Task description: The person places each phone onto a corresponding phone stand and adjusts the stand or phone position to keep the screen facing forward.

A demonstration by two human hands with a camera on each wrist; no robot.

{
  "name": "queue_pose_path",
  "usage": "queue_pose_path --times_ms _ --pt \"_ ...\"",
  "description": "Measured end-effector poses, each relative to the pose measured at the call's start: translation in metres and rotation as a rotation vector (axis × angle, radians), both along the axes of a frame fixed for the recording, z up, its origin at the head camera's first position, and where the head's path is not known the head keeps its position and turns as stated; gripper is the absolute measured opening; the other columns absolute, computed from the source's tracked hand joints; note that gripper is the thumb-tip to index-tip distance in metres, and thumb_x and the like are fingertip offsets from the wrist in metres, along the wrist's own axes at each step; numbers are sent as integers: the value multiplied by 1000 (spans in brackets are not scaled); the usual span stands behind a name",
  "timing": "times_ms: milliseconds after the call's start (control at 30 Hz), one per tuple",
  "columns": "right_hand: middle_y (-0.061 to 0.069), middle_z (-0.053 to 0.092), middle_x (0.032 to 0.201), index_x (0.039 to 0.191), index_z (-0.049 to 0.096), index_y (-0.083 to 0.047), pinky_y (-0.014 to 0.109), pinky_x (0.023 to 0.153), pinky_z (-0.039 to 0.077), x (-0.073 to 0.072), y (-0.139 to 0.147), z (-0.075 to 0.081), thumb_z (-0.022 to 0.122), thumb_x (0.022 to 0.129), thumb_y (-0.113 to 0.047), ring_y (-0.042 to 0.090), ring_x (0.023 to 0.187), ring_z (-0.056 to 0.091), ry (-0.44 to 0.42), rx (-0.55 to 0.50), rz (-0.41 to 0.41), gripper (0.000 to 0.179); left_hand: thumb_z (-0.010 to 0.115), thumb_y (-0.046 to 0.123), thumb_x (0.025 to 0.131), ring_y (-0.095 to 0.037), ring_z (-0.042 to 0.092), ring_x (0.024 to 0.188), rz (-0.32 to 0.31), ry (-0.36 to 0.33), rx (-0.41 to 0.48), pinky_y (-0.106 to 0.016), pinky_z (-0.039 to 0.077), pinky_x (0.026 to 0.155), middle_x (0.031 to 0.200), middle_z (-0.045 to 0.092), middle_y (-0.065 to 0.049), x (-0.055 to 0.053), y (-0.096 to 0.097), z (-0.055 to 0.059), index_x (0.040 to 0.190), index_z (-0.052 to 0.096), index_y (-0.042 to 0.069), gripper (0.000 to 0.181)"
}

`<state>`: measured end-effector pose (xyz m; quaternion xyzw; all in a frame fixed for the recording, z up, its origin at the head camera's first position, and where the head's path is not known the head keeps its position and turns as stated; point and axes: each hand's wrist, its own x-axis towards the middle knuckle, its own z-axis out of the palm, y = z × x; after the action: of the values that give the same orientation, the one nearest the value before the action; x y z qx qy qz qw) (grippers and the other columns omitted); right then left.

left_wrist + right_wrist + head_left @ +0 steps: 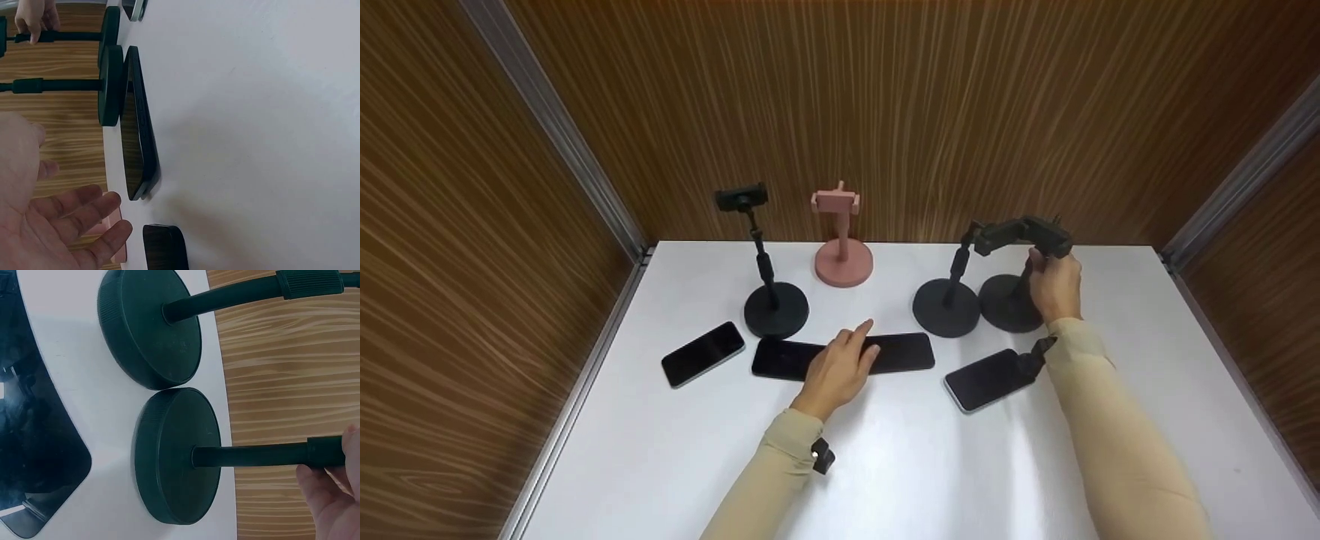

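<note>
Black end stand (1011,306): located at the right of the row, toward the rear of the table (885,465), its base appearing flat and touching that of the second stand (945,307). Whether the two heads touch cannot be told. Right hand (1056,285): fingers and thumb wrapped around the stem (250,456), below the clamp (1048,237). Left hand (836,371): fingers extended, loosely spread and holding nothing, above the gap between the two middle phones (900,352). The right phone (990,380) lies in front of the gripped unit; the left phone (703,355) lies beside the left stand (776,311). The pink stand (844,264) stands farther back. Judged by the grip, the step in hand is placing or adjusting the end stand. The next move calls for a firm hold on the stem, a level base and care not to knock the second stand.
</note>
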<state>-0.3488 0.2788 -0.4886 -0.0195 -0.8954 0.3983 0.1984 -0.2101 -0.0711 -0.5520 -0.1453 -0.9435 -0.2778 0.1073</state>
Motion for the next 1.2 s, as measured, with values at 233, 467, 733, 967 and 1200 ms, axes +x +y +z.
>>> queue_pose_path --times_ms 233,467,733,967,1200 --pt "36 67 117 123 60 12 64 106 49 4 7 -1 47 115 -17 50 113 66 -15 -4 -17 33 49 36 115 -39 73 110 0 -19 4 -53 62 89 128 70 -20 1 1 -1 157 53 12 48" --pt "37 71 112 117 61 12 62 102 52 6 14 -4 48 115 -18 51 109 70 9 19 -12 33 49 36 115 -40 71 120 -7 -41 32 -54 60 98 134 69 -20 0 0 -3 159 51 12 50" --pt "34 72 115 121 61 12 57 100 52 12 19 -4 47 116 -18 47 109 71 0 1 -9 34 50 36 115 -40 69 126 -2 -57 41 -55 59 102 138 68 -20 -1 -3 -4 161 49 13 51" --pt "33 70 120 124 58 10 59 106 55 20 22 -2 48 115 -16 49 115 72 13 -37 3 30 50 35 115 -40 69 124 -9 -39 43 -54 59 103 138 68 -21 2 -7 -4 161 49 11 51" --pt "33 72 117 122 59 10 58 104 56 27 23 1 53 114 -14 50 113 73 85 -34 11 27 49 35 115 -41 70 123 -30 -35 23 -54 59 102 138 67 -21 3 -12 -2 160 49 11 51"
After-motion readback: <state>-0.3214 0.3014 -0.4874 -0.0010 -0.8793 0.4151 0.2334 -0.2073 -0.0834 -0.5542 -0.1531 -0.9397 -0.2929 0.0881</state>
